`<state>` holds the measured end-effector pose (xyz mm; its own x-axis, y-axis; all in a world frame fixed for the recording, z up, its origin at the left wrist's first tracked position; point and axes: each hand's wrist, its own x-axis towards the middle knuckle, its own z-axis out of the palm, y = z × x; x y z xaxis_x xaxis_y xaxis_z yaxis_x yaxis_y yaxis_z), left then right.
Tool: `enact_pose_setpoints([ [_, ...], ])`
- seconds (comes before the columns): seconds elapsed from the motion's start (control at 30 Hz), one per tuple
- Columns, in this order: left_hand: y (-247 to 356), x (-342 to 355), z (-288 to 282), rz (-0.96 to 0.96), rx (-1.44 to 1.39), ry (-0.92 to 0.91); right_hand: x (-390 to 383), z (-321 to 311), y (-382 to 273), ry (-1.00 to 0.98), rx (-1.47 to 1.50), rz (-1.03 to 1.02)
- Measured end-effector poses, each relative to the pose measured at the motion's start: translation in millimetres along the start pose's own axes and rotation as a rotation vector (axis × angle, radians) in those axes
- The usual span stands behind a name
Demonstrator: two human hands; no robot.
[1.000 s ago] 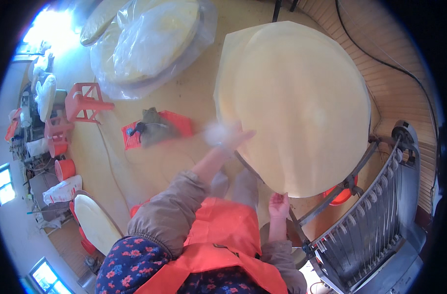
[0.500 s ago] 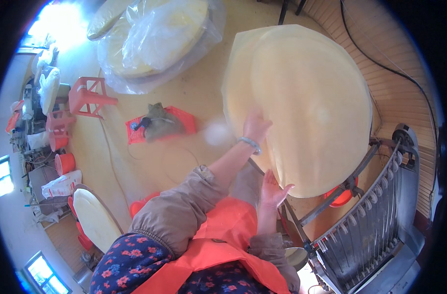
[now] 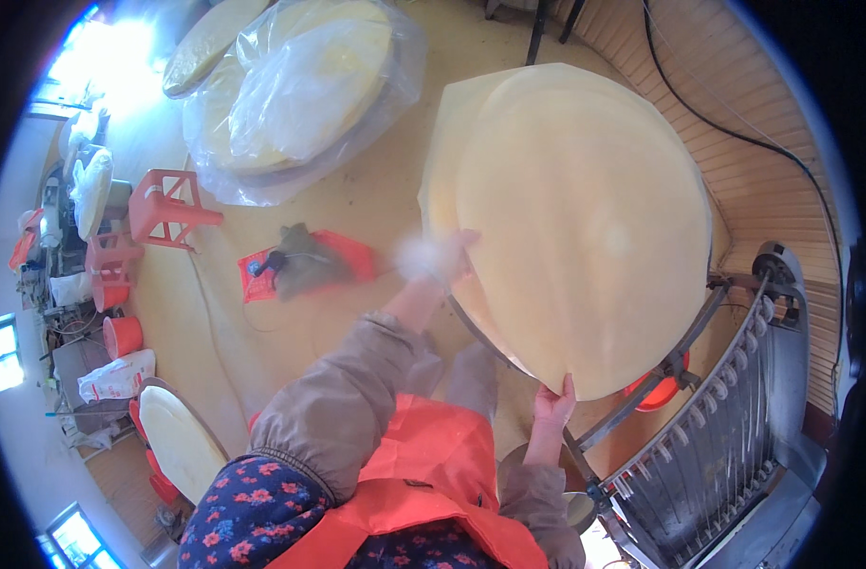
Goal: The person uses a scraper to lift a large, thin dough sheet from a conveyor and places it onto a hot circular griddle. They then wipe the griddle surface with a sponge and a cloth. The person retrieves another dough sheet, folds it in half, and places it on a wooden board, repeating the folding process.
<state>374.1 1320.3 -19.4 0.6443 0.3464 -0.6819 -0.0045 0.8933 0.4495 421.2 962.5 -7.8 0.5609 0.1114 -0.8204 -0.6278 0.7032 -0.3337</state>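
A large, thin, pale yellow round sheet (image 3: 585,218) lies on a wider pale layer (image 3: 440,199), whose far left outline looks angular. The near edge of the sheet is pinched between the thumb and fingers of my right hand (image 3: 552,408). My left hand (image 3: 441,261) is at the sheet's left edge. Motion smears its fingers, so I cannot tell whether they grip it. Beneath the sheets, part of a dark metal frame (image 3: 656,379) shows on the near right.
On the right stands a metal machine (image 3: 703,446) with a row of rods. Round yellow stacks under clear plastic (image 3: 310,95) lie far left. A red stool (image 3: 170,211), a red crate (image 3: 357,256) with cloth, and an orange basin (image 3: 656,391) are around. Another round pale stack (image 3: 179,441) leans near left.
My left hand has moved left, from on top of the sheet to its edge. My right hand, open before, has closed on the near edge. The sheet's left side has flattened.
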Motion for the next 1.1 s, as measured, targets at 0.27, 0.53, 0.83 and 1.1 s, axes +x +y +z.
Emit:
enact_pose_setpoints([
  [0.27, 25.6, -20.6, 79.9, 0.61, 0.858, 0.222, -10.2, 10.7, -48.6, -0.169, -0.051, -0.037],
  [0.53, 56.0, -70.1, 171.7, 0.616, 0.842, 0.161, 6.3, -4.2, -62.3, -0.23, 0.132, 0.103],
  [0.83, 33.2, -56.8, 96.7, 0.537, 1.049, 0.403, 10.2, -22.5, -21.8, -0.031, -0.087, 0.093],
  [1.1, 11.4, 39.8, -25.5, 0.46, 1.285, 0.454, 17.6, -27.2, 3.2, 0.091, -0.18, 0.088],
])
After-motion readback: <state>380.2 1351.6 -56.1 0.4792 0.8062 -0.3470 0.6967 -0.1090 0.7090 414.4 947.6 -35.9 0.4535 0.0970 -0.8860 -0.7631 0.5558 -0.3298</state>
